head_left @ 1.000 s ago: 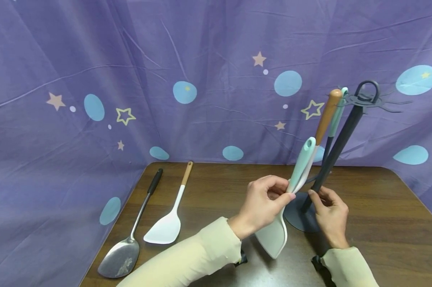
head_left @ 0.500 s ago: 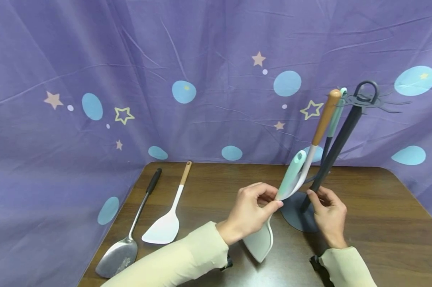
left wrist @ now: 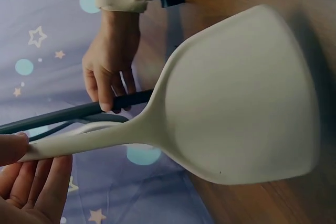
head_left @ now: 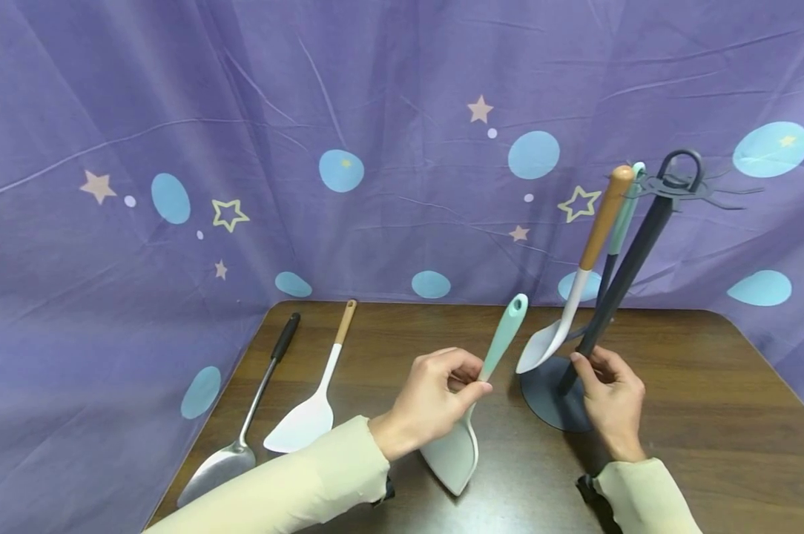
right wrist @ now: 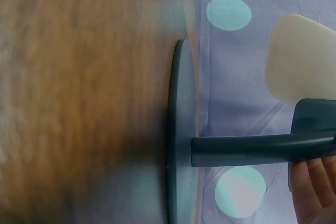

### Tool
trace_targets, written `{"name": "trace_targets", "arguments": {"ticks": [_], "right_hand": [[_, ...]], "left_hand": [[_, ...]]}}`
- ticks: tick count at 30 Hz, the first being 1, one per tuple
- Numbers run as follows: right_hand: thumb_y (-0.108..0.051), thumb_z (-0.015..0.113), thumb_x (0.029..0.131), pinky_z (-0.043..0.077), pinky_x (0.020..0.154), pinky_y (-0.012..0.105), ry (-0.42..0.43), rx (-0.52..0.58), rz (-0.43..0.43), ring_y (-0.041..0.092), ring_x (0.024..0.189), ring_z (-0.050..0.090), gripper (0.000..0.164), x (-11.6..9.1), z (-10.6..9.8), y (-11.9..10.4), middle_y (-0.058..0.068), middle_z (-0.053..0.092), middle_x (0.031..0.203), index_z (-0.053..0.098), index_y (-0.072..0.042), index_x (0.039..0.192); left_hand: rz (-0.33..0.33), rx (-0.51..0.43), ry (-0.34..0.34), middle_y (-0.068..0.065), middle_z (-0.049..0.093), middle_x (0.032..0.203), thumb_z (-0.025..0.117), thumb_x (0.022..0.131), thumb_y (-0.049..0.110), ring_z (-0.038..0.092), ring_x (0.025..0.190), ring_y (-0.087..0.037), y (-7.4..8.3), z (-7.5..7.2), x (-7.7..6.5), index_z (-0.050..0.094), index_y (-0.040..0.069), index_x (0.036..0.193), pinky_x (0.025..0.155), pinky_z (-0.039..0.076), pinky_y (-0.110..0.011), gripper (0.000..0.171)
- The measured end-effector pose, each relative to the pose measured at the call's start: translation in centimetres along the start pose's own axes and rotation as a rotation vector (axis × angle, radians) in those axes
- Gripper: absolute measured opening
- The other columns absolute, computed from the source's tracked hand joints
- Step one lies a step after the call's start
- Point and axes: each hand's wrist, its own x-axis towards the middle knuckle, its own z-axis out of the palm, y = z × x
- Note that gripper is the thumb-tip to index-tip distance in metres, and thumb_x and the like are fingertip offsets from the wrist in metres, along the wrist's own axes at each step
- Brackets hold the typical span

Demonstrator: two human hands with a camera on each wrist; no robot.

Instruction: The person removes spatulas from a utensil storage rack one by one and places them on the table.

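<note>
In the head view my left hand (head_left: 435, 397) pinches a spatula (head_left: 452, 456) with a mint-green handle and a pale broad blade. The blade points down over the table, and it fills much of the left wrist view. My right hand (head_left: 612, 400) grips the lower post of a dark utensil stand (head_left: 625, 285), just above its round base. From the stand's hooks hang a white turner (head_left: 578, 297) with a wooden handle and, behind it, a mint-handled utensil (head_left: 621, 222) with a dark shaft. The lower end of that one is mostly hidden.
A metal wok spatula (head_left: 262, 400) with a black grip lies at the table's left. Beside it lies a white spatula (head_left: 315, 408) with a wooden handle, partly behind my left sleeve. A purple patterned curtain (head_left: 402, 89) hangs behind the wooden table (head_left: 722, 415).
My left hand has carried the mint-handled spatula left and slightly down, away from the stand and the white turner. The right hand stays on the post.
</note>
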Motion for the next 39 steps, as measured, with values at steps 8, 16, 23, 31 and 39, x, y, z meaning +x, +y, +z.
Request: {"name": "trace_targets", "arguments": {"ticks": [8,16,23,31,39], "right_hand": [[0.003,0.072,0.081,0.049,0.065,0.008,-0.002,0.003,0.012,-0.002,0.068,0.062,0.013,-0.1,0.0,0.1,0.009,0.069,0.078,0.070,0.007,0.093],[0.003,0.072,0.081,0.048,0.064,0.008,-0.003,0.002,-0.001,-0.003,0.067,0.061,0.013,0.0,0.0,0.0,0.020,0.068,0.080,0.069,0.008,0.093],[0.003,0.072,0.081,0.048,0.064,0.008,0.000,0.000,0.007,-0.004,0.067,0.061,0.014,0.0,0.0,-0.1,0.016,0.068,0.079,0.069,0.008,0.093],[0.002,0.072,0.081,0.048,0.065,0.008,-0.010,0.015,0.009,-0.003,0.067,0.061,0.014,-0.1,-0.1,0.0,0.010,0.069,0.078,0.069,0.008,0.093],[0.003,0.071,0.081,0.049,0.065,0.009,-0.004,0.013,0.013,-0.001,0.067,0.062,0.013,-0.1,-0.1,0.0,0.005,0.069,0.077,0.070,0.007,0.093]], "left_hand": [[-0.078,0.002,0.010,-0.003,0.068,0.079,0.075,0.078,-0.002,0.064,0.069,-0.007,-0.5,-1.5,-0.7,0.067,0.004,0.085,0.062,0.056,-0.022,0.012],[-0.141,0.002,0.061,-0.007,0.069,0.079,0.075,0.077,-0.003,0.067,0.071,-0.020,-0.3,-3.0,-1.0,0.067,0.002,0.084,0.063,0.057,-0.027,0.012],[-0.155,0.048,0.089,-0.016,0.068,0.078,0.072,0.076,-0.012,0.067,0.071,-0.028,2.6,-4.6,-1.1,0.063,-0.007,0.081,0.064,0.058,-0.031,0.011],[-0.197,0.050,0.113,-0.010,0.070,0.079,0.075,0.076,-0.005,0.068,0.071,-0.024,-0.7,-5.2,-2.0,0.066,-0.002,0.083,0.066,0.058,-0.029,0.012],[-0.210,0.118,0.139,0.001,0.070,0.077,0.078,0.076,0.003,0.067,0.069,-0.011,-1.8,-6.4,-2.5,0.068,0.010,0.081,0.066,0.057,-0.025,0.014]]}}
